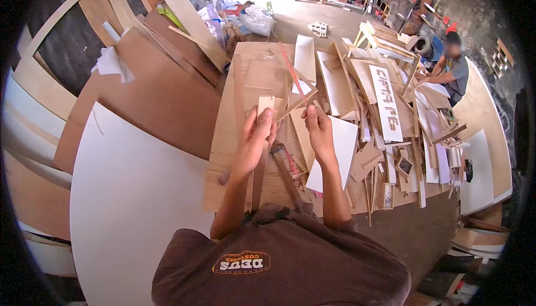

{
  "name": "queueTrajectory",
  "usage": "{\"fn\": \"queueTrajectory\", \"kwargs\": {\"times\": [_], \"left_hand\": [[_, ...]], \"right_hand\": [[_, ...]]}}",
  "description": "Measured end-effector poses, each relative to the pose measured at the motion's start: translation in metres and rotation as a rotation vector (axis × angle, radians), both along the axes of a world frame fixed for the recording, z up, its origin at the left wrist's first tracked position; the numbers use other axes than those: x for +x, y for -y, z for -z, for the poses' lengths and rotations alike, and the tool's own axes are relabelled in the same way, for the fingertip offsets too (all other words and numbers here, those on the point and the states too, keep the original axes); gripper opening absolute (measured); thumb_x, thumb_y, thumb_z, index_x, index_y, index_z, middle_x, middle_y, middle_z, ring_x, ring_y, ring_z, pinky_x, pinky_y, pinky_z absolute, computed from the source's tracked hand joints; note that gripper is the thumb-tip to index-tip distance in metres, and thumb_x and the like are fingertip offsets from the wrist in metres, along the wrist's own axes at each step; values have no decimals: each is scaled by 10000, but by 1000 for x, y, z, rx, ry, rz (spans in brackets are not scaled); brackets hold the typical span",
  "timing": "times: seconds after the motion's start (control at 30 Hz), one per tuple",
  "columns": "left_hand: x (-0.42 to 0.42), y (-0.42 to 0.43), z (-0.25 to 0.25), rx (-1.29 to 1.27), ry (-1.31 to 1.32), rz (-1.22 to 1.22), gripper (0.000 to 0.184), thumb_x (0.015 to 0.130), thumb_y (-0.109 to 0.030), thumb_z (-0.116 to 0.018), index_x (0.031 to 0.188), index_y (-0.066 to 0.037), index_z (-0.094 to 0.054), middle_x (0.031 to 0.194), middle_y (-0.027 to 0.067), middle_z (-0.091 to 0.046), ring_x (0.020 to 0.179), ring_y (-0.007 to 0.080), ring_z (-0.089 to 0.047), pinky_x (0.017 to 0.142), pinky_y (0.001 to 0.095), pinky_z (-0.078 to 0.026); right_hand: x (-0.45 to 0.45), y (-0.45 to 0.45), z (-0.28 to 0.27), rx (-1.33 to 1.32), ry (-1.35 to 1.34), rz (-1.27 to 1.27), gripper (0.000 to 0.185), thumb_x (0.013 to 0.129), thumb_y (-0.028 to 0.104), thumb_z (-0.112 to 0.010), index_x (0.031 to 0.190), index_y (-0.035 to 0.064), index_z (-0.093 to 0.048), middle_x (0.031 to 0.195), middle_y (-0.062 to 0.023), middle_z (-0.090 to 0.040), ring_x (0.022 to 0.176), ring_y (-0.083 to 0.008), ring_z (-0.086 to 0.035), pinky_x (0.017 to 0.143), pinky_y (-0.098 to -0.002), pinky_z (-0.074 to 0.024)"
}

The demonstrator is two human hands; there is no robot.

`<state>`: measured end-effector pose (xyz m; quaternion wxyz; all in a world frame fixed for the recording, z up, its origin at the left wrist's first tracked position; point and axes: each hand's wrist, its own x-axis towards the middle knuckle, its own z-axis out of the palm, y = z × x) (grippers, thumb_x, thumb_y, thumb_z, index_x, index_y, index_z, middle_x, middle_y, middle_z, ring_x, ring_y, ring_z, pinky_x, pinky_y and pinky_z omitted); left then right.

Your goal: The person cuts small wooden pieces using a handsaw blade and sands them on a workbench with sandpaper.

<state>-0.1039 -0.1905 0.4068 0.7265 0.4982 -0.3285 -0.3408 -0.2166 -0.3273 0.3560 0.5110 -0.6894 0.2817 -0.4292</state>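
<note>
My left hand (257,133) is closed around a small pale wooden piece (266,103), which stands up above the thumb. My right hand (319,130) pinches the lower end of a long, thin red strip (292,74) that slants up and to the left; its exact kind cannot be made out. Between and just beyond the hands, a narrow wooden stick (298,103) runs diagonally. Below them is the plywood-topped workbench (223,158), with a dark tool with a red part (290,161) partly hidden between my forearms.
Wood offcuts (365,158) and a white lettered board (385,102) crowd the bench's right side. A large white panel (137,194) and brown sheets (151,94) stand at left. Another person (455,74) works at far right. Plastic bags (258,20) lie beyond the bench.
</note>
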Motion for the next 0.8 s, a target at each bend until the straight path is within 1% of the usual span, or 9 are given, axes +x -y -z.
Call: {"fn": "queueTrajectory", "kwargs": {"times": [0.1,0.23,0.37,0.43,0.5,0.6,0.63,0.7,0.8], "left_hand": [[6,4,5,-33,-58,14,302,1040,-369,-468,1006,-74,-523,737,-31,-434,627,48,-404,549,209,-333],[8,8,17,-40,-105,108,318,1040,-383,-462,1040,-72,-529,783,-35,-421,692,46,-409,558,205,-335],[7,8,26,-37,-120,160,345,1042,-396,-449,1107,-68,-533,828,-45,-410,731,46,-404,562,201,-344],[6,8,31,-13,-133,139,353,1044,-399,-443,1126,-67,-533,833,-46,-409,728,48,-402,561,201,-347],[6,8,37,-104,-145,153,356,1049,-392,-430,1138,-63,-532,842,-40,-421,726,50,-403,554,200,-349],[4,8,38,-97,-146,141,352,1052,-386,-423,1110,-58,-538,829,-32,-426,715,52,-406,546,200,-347],[4,6,39,-96,-148,137,352,1052,-386,-423,1110,-58,-538,829,-32,-426,715,52,-406,546,200,-347],[2,2,43,-13,-115,165,351,1052,-386,-424,1057,-56,-545,826,-26,-428,694,54,-406,538,206,-347],[11,1,48,-22,-135,102,380,1047,-417,-420,990,-62,-542,768,-33,-420,653,48,-395,524,202,-325]], "right_hand": [[-3,-11,-10,251,98,-178,364,1034,396,-477,929,58,-559,684,62,-420,613,-42,-330,539,-226,-270],[5,-22,-31,165,133,-212,248,964,228,-646,1091,26,-577,673,69,-395,584,-40,-392,570,-196,-321],[20,-40,-53,381,288,-363,261,895,159,-733,1081,19,-617,663,72,-385,557,-37,-419,492,-216,-363],[32,-40,-54,233,260,-307,268,873,125,-744,1062,-18,-619,627,76,-368,511,-60,-523,428,-243,-464],[32,-45,-55,400,343,-334,247,862,96,-742,1026,-45,-622,606,67,-415,478,-85,-567,361,-294,-505],[37,-45,-57,411,347,-299,254,868,148,-746,998,-38,-632,617,47,-483,427,-82,-522,315,-287,-461],[35,-47,-63,534,425,-239,201,897,178,-720,951,1,-643,603,64,-429,456,-56,-414,380,-258,-357],[33,-37,-66,657,500,-178,175,926,208,-695,904,39,-655,589,81,-375,486,-31,-307,444,-229,-253],[25,-5,-55,422,449,-44,211,965,271,-636,884,76,-637,589,81,-373,485,-35,-258,453,-245,-180]]}}
